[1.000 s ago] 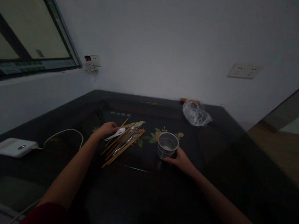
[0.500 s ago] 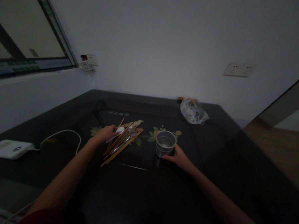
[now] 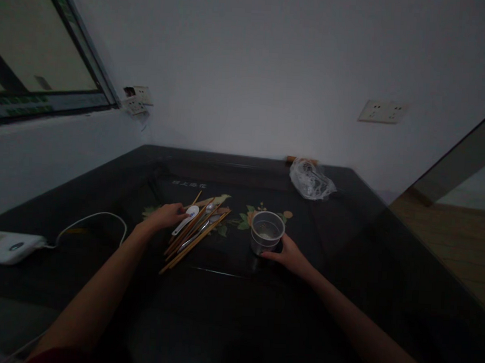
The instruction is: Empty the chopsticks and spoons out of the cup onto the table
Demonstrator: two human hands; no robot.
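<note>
On the dark table, my right hand (image 3: 289, 255) is wrapped round the lower right side of an upright metal cup (image 3: 260, 243), thumb in front and the other fingers hidden behind it. To the left, my left hand (image 3: 166, 216) reaches over a loose pile of cutlery, with its fingertips closed at the edge of a white soup spoon (image 3: 192, 212). The spoon's handle points down and left. Beside it lie several wooden chopsticks (image 3: 194, 245) and metal spoons (image 3: 214, 219), slanting across one another.
A crumpled clear plastic bag (image 3: 311, 181) lies near the back right edge, in front of a brown roll-like object (image 3: 291, 159). At the left is a white device (image 3: 9, 247) with a cable (image 3: 102, 214) running across the table. Walls border the table's back and left.
The white spoon has turned slightly, and more of its handle shows beside my left fingers. My right hand stays on the cup. The whole view has shifted a little.
</note>
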